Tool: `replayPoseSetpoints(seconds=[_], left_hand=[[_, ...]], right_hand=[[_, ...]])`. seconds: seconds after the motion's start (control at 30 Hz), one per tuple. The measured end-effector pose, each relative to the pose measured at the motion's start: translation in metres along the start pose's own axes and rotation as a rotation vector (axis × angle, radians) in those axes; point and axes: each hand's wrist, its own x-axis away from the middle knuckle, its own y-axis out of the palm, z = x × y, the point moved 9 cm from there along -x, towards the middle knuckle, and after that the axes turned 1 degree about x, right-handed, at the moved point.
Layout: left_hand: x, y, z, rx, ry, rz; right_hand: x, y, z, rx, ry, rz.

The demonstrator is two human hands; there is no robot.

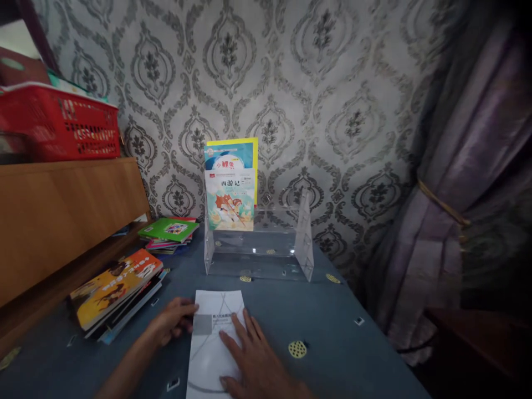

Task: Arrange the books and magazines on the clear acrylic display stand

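A white booklet (208, 354) with grey line art and a grey block on its cover lies flat on the table in front of me. My left hand (172, 321) is at its left edge, fingers curled and closed on that edge. Across the booklet's right side rests my right hand (253, 354), open, its fingers spread on the cover. Beyond them stands a clear acrylic tiered rack (270, 241). On its left side, a white picture book (230, 202) is in front of a blue book (245, 158) and a yellow one (255, 145).
A stack topped by an orange book (118, 282) lies left of my hands, with a green-topped stack (168, 228) behind it. A red plastic basket (62, 122) sits on a wooden cabinet (70, 216). A tied curtain (440, 249) hangs at the right.
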Motion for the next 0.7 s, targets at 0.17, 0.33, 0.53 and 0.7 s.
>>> replayPoseSetpoints(seconds=[0.17,0.33,0.53,0.7], left_hand=[[0.013,0.033,-0.009,-0.034,0.060,-0.307],[0.027,0.028,0.006,-0.080,0.137,-0.442],[0.014,0.002,0.034,-0.146,0.200,-0.420],[0.000,-0.013,0.084,-0.197,0.326,-0.324]], right_hand=[[-0.014,0.000,0.013,-0.045,0.041,-0.006],[-0.023,-0.024,0.043,-0.247,0.277,0.162],[-0.050,-0.039,0.046,-0.986,0.026,0.197],[-0.080,-0.070,0.049,-1.082,-0.064,0.163]])
